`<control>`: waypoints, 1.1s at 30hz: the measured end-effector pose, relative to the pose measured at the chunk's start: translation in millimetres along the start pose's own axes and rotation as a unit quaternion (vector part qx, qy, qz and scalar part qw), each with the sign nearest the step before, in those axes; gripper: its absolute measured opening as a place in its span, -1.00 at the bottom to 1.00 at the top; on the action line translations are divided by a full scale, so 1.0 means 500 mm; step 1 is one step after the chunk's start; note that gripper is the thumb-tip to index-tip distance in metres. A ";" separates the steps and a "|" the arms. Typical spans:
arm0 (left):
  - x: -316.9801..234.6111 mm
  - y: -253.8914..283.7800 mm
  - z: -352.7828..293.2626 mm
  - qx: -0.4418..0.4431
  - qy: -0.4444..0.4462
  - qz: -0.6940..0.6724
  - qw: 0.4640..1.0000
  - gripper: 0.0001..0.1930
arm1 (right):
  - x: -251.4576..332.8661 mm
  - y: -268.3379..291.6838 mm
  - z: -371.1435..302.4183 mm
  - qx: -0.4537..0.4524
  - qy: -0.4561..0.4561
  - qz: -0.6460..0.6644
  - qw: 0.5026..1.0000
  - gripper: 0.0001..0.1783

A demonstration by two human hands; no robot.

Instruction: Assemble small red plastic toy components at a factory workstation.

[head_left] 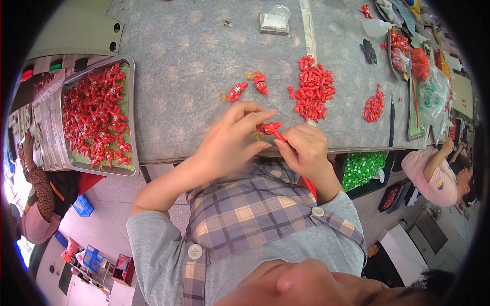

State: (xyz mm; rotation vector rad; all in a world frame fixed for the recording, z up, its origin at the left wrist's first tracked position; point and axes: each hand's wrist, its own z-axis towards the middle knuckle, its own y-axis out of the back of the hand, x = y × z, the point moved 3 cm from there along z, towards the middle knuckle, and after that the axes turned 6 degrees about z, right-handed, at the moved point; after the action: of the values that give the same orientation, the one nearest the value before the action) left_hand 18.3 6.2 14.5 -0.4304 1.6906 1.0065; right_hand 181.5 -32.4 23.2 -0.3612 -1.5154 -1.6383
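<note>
Between my hands, just above the table's near edge, is a small red plastic figure (272, 128) with a yellow piece on its left side. My right hand (308, 152) pinches its right end between thumb and fingers. From the left, my left hand (227, 136) reaches toward the figure, its thumb and fingers spread apart around it without closing. Beyond my hands lie two red figures with yellow tips, a left one (237, 92) and a right one (260, 83). To their right is a dense pile of red parts (312, 91).
At the left stands a metal tray (133, 109) heaped with red figures. Right of the pile lie a smaller heap of red parts (374, 106) and a dark slim tool (392, 122). A white pad (274, 23) rests at the back. Other people sit at both sides.
</note>
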 end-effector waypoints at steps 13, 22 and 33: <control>0.035 -0.027 -0.008 0.157 0.231 -0.523 0.805 -0.77 | -0.026 -0.012 0.014 -0.051 -0.196 0.314 0.927 -0.89; 0.031 -0.027 0.003 0.143 0.227 -0.534 0.802 -0.79 | -0.025 -0.005 0.005 -0.051 -0.210 0.413 0.885 -0.93; 0.042 -0.028 0.017 0.078 0.177 -0.358 0.913 -0.64 | -0.132 0.155 -0.037 -0.293 -0.220 -0.019 0.930 -0.92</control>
State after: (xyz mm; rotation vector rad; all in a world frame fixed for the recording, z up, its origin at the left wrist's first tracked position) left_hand 25.6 8.7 -11.1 -1.0805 1.6988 0.2552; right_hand 283.9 -16.5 24.6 -1.0909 -1.3027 -2.1265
